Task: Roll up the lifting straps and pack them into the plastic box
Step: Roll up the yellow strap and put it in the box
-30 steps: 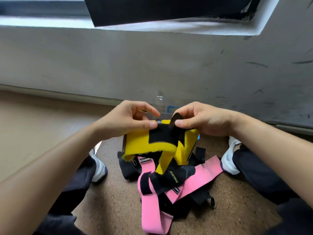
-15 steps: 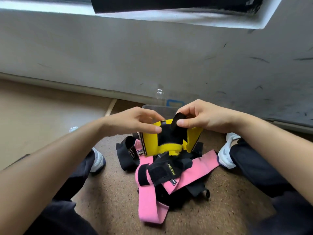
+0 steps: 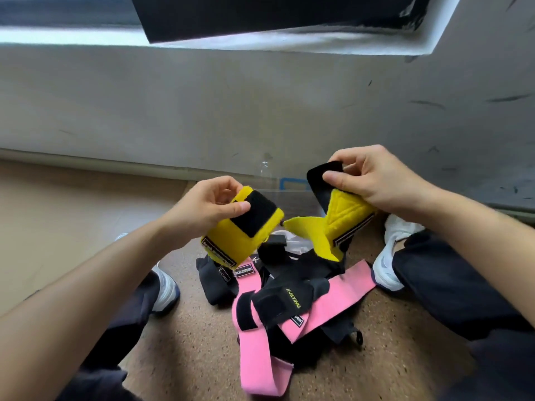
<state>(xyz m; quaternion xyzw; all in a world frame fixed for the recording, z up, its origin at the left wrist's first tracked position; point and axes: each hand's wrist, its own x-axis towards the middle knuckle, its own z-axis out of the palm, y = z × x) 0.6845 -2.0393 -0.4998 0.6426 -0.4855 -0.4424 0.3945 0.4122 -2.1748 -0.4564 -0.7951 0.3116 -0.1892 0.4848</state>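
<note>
Head camera view, looking down at a person seated on a brown floor (image 3: 188, 342). The left hand (image 3: 208, 204) grips a folded yellow strap (image 3: 231, 241), with the thumb on its black fastening patch (image 3: 254, 215). The right hand (image 3: 373, 178), held apart to the right, pinches the black tab (image 3: 318, 178) of a second yellow length (image 3: 344, 215). Whether the two yellow pieces join is unclear. Nearer, pink straps (image 3: 333, 302) and black straps (image 3: 283, 302) lie tangled in a pile. A clear plastic box (image 3: 286, 186) stands farther off, by the wall. The straps look light, soft and limp, and likely to unroll unless kept taut. Their fastening patches will probably snag neighbouring straps. Each seems best held at a plain end and rolled toward the tab.
</note>
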